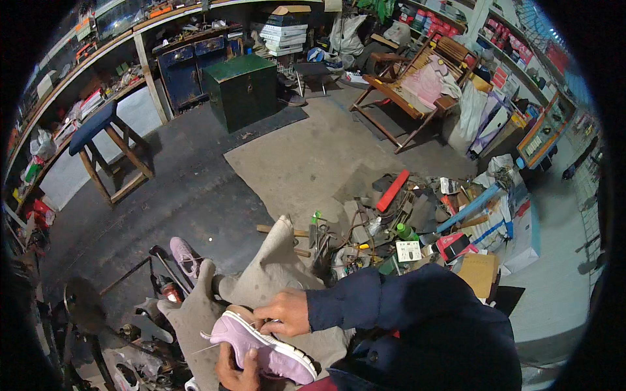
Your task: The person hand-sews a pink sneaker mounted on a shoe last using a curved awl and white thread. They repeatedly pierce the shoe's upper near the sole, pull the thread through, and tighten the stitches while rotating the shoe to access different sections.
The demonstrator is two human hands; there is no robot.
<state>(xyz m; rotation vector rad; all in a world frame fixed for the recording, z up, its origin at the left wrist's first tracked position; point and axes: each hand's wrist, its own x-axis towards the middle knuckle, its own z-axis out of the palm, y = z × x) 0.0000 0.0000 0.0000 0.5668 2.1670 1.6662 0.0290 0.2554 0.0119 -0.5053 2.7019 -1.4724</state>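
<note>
A lilac sneaker (pixel 270 357) with a white sole edge lies tilted on its side over my lap, on a grey-beige cloth (pixel 267 260). My left hand (pixel 238 370) grips its upper from below, thumb and fingers pressed into the fabric. Closed at the white sole edge is my right hand (pixel 287 313), with its fingertips bent against the shoe; what they pinch is hidden. A thin pale strand sticks out near the shoe's left end. The matching lilac sneaker (pixel 186 257) stands on the dark floor ahead, left of the cloth.
At right, a heap of tools and scraps holds a red bar (pixel 392 190), a green bottle (pixel 407 232) and a white socket box (pixel 409 251). Metal stands (pixel 85 306) crowd the lower left. Farther off are a blue-topped stool (pixel 98 127), a green chest (pixel 241 91) and a wooden chair (pixel 411 85).
</note>
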